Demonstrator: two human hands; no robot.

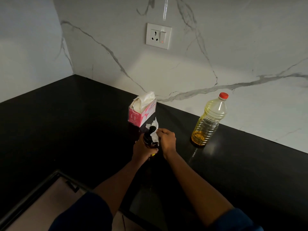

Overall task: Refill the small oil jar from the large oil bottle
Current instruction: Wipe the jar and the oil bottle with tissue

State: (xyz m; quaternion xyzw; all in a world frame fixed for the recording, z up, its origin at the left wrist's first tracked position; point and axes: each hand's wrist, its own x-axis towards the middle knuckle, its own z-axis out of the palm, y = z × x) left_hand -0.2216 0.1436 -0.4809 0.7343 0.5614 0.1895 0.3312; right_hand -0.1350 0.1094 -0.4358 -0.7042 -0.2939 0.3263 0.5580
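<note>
The left hand (141,150) is gripping the small oil jar (148,139) over the black counter (66,122), while the right hand (167,139) is pinching a white tissue (154,134) against its top. The capped large oil bottle (208,122) is standing apart, farther right.

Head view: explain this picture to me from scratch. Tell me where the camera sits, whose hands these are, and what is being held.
There is no machine here. A person wears one wide-angle camera on the head, looking forward and down, so both arms reaching in from below are their own. The left hand grips the small oil jar, which is dark with a black top. The right hand pinches a piece of white tissue against the jar's top, apparently wiping it. Behind them, on the black counter, stands a pink tissue box. To the right, untouched, the large oil bottle stands upright, red cap on, with oil only in its lower part.
</note>
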